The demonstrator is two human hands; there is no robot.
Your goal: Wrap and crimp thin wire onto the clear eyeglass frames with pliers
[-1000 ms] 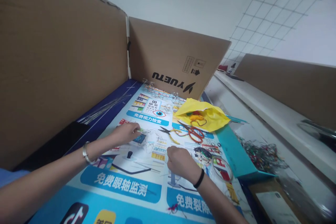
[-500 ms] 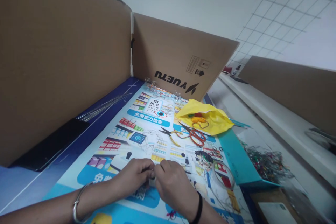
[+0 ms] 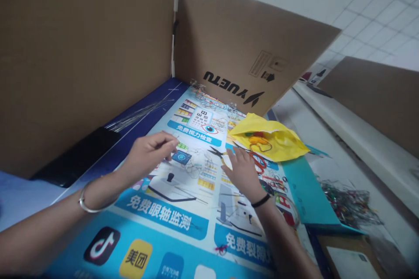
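My right hand (image 3: 242, 172) reaches over the pliers with yellow handles (image 3: 216, 152), its fingers stretched and a little apart. Only the jaws and part of a handle show beside the fingers. Right behind that hand lie scissors with orange-red handles (image 3: 259, 163), partly covered. My left hand (image 3: 149, 153) is raised over the left part of the printed mat (image 3: 183, 244), thumb and fingers pinched together. Whatever is in that pinch is too small to make out. Thin clear and silvery wire pieces (image 3: 196, 161) lie on the mat between the hands.
A yellow bag (image 3: 281, 141) with orange and red bits inside lies beyond the scissors. Bundled silver wires (image 3: 144, 115) rest on the left next to a black flat case (image 3: 78, 157). Cardboard panels (image 3: 229, 39) wall the back and left. A wire tangle (image 3: 352, 202) sits far right.
My hands were together low over the mat; now they are apart and farther forward. The right one has moved onto the pliers, the left one up and left. The view has shifted slightly.
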